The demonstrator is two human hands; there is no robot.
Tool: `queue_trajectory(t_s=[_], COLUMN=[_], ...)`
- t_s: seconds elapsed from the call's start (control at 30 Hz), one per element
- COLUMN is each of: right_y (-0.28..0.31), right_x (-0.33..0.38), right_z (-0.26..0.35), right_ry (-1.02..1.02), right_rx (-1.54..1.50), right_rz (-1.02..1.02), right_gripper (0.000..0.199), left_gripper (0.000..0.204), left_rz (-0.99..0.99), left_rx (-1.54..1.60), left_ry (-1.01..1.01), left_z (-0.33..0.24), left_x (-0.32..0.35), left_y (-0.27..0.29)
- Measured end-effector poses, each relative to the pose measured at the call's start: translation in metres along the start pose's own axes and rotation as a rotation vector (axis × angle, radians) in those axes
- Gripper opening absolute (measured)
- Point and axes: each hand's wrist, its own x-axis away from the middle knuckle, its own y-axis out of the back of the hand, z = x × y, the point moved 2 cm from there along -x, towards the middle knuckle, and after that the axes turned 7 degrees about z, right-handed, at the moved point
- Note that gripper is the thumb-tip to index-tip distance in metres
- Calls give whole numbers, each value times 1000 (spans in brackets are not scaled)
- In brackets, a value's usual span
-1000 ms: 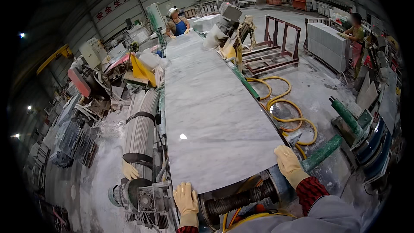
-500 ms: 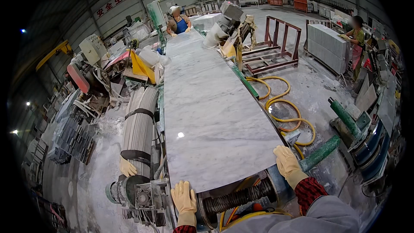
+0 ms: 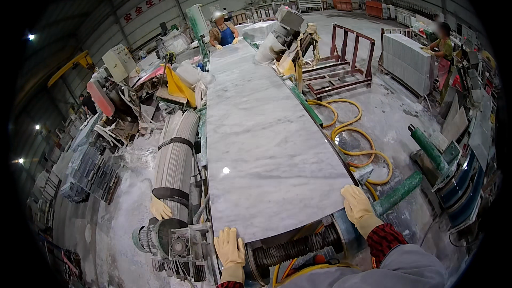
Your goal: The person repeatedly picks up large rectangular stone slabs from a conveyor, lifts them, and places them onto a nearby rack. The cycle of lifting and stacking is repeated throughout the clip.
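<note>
A long polished slab of white-and-grey veined stone point(image 3: 272, 144) stretches away from me on a machine bed. My left hand point(image 3: 230, 250), in a cream glove, is closed over its near left corner, fingers on top and thumb mostly hidden. At the near right corner my right hand point(image 3: 360, 209), gloved alike, has its fingers bent over the edge. The undersides of both grips cannot be seen. Below the slab's near edge runs a dark ribbed bellows point(image 3: 298, 246). At the far end a person point(image 3: 224, 33) in a blue apron has gloved hands at the slab.
Left of the slab stand a strapped grey roll point(image 3: 176, 154), a loose cream glove point(image 3: 160, 208) and a motor point(image 3: 146, 237). To the right lie a coiled yellow hose point(image 3: 368, 141), a green tube point(image 3: 399, 191) and a red-brown frame point(image 3: 341, 69). Another person point(image 3: 442, 53) stands by stacked slabs point(image 3: 408, 64).
The whole view has shifted slightly, so the scene sits a little lower and to the right. Both my hands keep their places at the slab's corners.
</note>
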Motion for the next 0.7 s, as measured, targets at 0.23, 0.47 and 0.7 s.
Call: queue_trajectory(t_s=[0.23, 0.47, 0.7], right_y=[-3, 3, 7], right_x=[6, 8, 5], right_z=[-4, 0, 7], right_ry=[12, 28, 20], right_rx=[2, 26, -3], right_rz=[-14, -43, -10], right_gripper=[36, 37, 38], left_gripper=[49, 49, 48], left_rz=[-1, -20, -22], left_rx=[19, 8, 18], left_ry=[-3, 3, 9], left_z=[0, 3, 4], left_x=[2, 7, 14], left_y=[-1, -9, -4])
